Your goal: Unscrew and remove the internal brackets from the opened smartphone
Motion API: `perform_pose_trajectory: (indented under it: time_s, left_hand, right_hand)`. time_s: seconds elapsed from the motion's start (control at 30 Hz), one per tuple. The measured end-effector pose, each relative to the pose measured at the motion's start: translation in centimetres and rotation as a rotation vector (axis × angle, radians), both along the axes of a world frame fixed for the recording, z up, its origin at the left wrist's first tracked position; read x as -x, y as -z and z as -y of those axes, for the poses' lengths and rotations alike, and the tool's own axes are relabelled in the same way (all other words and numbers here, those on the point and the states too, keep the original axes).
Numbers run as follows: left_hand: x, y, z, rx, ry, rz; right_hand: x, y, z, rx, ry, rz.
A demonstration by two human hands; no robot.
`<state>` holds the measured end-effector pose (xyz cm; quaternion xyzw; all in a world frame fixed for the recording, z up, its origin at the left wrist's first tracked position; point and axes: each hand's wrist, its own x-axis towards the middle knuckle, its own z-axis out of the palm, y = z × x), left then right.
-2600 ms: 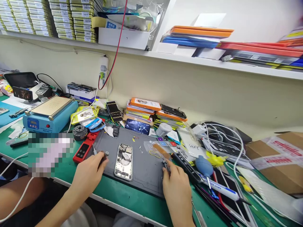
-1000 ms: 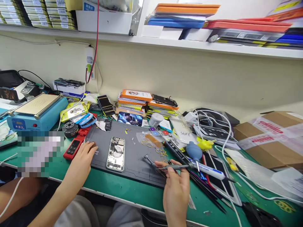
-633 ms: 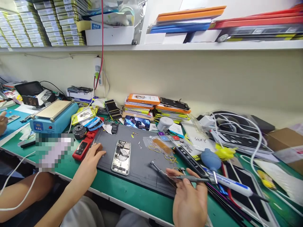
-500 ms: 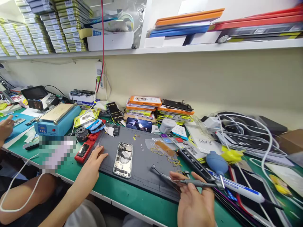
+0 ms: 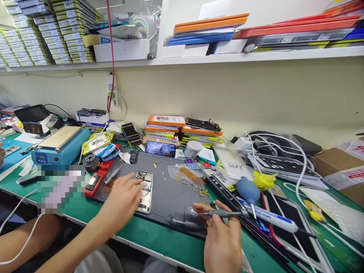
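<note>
My left hand (image 5: 122,199) reaches over the left side of an opened phone (image 5: 146,205), its fingers spread and nothing visibly held. The phone lies on the dark grey mat (image 5: 167,201) with its inner parts showing; my fingers cover part of it. Lower right, my right hand (image 5: 222,242) is closed around a thin grey screwdriver (image 5: 227,214), whose tip points left. Just left of that hand, a dark cylindrical tool (image 5: 184,223) lies at the mat's front edge. A slim metallic tool (image 5: 113,174) rests near the mat's left side.
A red device (image 5: 94,183) with a small display and a blue heating plate machine (image 5: 61,146) stand left. A lit phone (image 5: 160,149) leans at the back. Rightward lie a blue air blower (image 5: 248,189), a white-and-blue pen-like tool (image 5: 275,219) and cables. Another person's arm (image 5: 31,235) is at left.
My left hand has moved right, from beside the mat's left edge to over the opened phone. The dark tool beside my right hand now lies lower. The view has turned slightly right.
</note>
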<state>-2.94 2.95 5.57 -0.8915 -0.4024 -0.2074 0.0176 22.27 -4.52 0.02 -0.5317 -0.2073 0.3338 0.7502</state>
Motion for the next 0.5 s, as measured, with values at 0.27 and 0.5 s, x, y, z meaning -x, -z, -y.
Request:
perform_pose_trajectory:
  time_s: [0.27,0.5]
  left_hand:
    - [-10.1,1.5,5.2,0.049,0.327,-0.165]
    - [-11.8,5.5,7.0,-0.053,0.322,-0.118]
  right_hand:
    - [-0.3,-0.3,0.0,0.052,-0.007,-0.024]
    - [0.0,0.0,-0.2,0.055,0.021,0.036]
